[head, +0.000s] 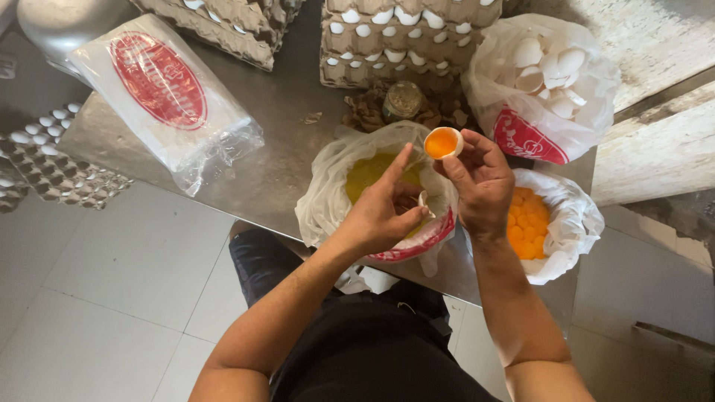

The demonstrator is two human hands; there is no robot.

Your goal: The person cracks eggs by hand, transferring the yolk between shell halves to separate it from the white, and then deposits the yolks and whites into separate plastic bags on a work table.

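Egg separating step in hand, as I read it: the right hand (482, 182) pinches a half eggshell (442, 142) between thumb and fingertips, open side up, with one whole yolk sitting in it, held above the gap between the two near bags. The left hand (383, 212) is curled around the other half shell (426, 206), index finger stretched up toward the yolk shell, over the middle bag (328, 201), which holds yellowish liquid. Likely next move: the yolk goes right, into the yolk bag (577, 216), which calls for a gentle tip so it doesn't burst, and the empty shells go to the far right shell bag (588, 97). Counts: two hands, two shell halves in hand, one yolk in the shell. Three open plastic bags on the steel table (275, 164): liquid middle, yolks near right, broken shells far right. Yolks in the right bag are a packed heap, roughly a dozen showing, exact number can't tell. One sealed flat white packet with a red oval (164, 97) lies far left. Two stacks of cardboard egg trays (402, 37) at the far edge, more trays at left off the table. One small jar (402, 100) sits behind the middle bag, contents unclear.
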